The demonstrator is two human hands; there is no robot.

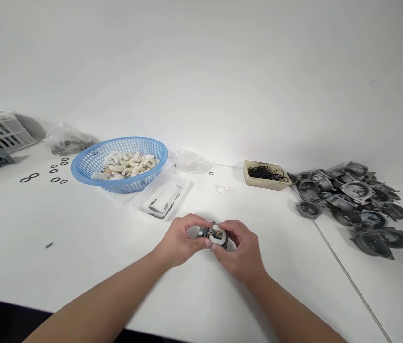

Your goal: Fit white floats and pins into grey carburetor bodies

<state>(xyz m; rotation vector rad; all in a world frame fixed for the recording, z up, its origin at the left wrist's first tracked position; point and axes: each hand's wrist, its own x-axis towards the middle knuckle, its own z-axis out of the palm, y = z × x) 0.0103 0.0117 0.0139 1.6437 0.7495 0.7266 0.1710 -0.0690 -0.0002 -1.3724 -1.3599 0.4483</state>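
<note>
White wall [201, 71] behind a white counter [79, 267], lit evenly. The metal part [217, 233] is near the front edge, between your hands, its upper side facing you with a pale piece and a small brassy detail showing. Your left hand [184, 240] pinches the narrower end between thumb and fingertips; your right hand [240, 247] grasps the rounder end the same way. Judgement: gripping both ends probably steadies the part and leaves its middle visible. Whether it touches the counter, I cannot tell.

Supplies form an arc beyond your hands, presumably for easy reach and to keep kinds apart. Left: a blue basket [79, 172] of white curved pieces [129, 164], its rim likely keeping them from scattering. Right of centre: a cream box [267, 183] of thin black rings [265, 173], likely contained for the same reason. Far right: grey castings [347, 200], loosely heaped, overlapping.
</note>
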